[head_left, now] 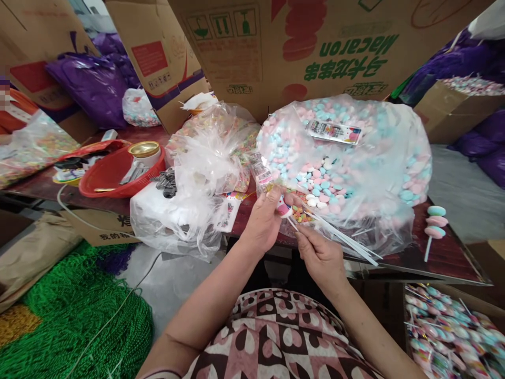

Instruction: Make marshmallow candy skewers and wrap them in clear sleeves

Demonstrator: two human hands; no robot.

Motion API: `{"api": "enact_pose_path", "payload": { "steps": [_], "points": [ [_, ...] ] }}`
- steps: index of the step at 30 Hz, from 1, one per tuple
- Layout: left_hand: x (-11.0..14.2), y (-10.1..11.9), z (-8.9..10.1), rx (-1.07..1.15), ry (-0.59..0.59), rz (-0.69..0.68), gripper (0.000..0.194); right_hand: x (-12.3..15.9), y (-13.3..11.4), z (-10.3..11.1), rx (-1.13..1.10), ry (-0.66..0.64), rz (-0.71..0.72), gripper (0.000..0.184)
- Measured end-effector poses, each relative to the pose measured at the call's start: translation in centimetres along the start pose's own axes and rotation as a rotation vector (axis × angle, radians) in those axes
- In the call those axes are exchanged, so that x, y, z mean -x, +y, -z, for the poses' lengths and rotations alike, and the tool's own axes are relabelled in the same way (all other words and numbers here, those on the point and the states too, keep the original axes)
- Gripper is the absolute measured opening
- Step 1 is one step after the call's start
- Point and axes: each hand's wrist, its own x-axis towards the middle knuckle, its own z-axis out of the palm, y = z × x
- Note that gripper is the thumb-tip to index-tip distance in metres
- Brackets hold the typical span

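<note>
- Firstly, left hand: thumb and fingers closed round a small printed wrapper, white with pink and purple.
- Right hand: just below and to the right of the left; thumb and forefinger pinched together on a thin white stick.
- Wrapper and stick: between the two hands, the wrapper within the left-hand grip, the stick leading from it down to the right fingertips.
- White sticks, loose bundle: fanned just above and past the right hand; whether its fingers touch them, cannot tell.
- Small orange and green pieces: just beyond the gap between the hands.
- Large clear bag of pink, blue and white discs: ahead of the hands, on the dark red surface; a flat printed packet on top.
- Skewer of three discs: well to the right of the right hand, near the surface's edge.
- White plastic bag: left of the left hand.
- Red basket: farther left.
- Heap of wrapped sweets: below and right of the right hand.
</note>
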Motion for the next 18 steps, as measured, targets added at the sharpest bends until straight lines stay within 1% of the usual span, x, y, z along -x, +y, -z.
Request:
{"api": "enact_pose_path", "payload": {
  "steps": [1, 2, 5, 7, 9, 10, 12, 14, 15, 18],
  "points": [
    [0.2, -0.4, 0.0, -0.019, -0.016, 0.016, 0.029, 0.0, 0.1, -0.2, 0.0, 0.01, 0.006, 0.022],
    [0.4, -0.7, 0.0, -0.038, -0.029, 0.037, 0.029, 0.1, 0.2, -0.4, -0.04, 0.01, -0.02, 0.023],
    [0.7, -1.3, 0.2, -0.056, -0.028, 0.101, 0.029, 0.0, 0.6, -0.7, -0.27, 0.0, -0.182, 0.026],
    [0.5, -0.9, 0.6, -0.034, -0.02, 0.122, 0.035, -0.1, 0.9, -0.6, -0.36, -0.005, -0.252, 0.028],
    [0.0, -0.2, 1.0, 0.008, -0.004, 0.103, 0.041, -0.2, 1.1, -0.4, -0.362, -0.026, -0.275, 0.029],
    [-0.2, 0.1, 1.2, 0.029, 0.005, 0.08, 0.041, -0.2, 1.2, -0.4, -0.35, -0.042, -0.282, 0.03],
    [-0.6, 0.4, 1.4, 0.048, 0.029, 0.029, 0.032, -0.3, 1.2, -0.4, -0.325, -0.076, -0.299, 0.031],
    [-0.6, -0.1, 1.5, 0.028, 0.04, 0.012, 0.022, -0.4, 1.2, -0.7, -0.307, -0.104, -0.31, 0.033],
    [-0.5, -0.5, 1.5, 0.006, 0.04, 0.024, 0.02, -0.5, 1.1, -0.8, -0.301, -0.114, -0.309, 0.034],
    [0.2, -2.0, 1.3, -0.063, 0.057, 0.096, 0.024, -0.8, 0.9, -1.3, -0.276, -0.146, -0.293, 0.033]
  ]
}}
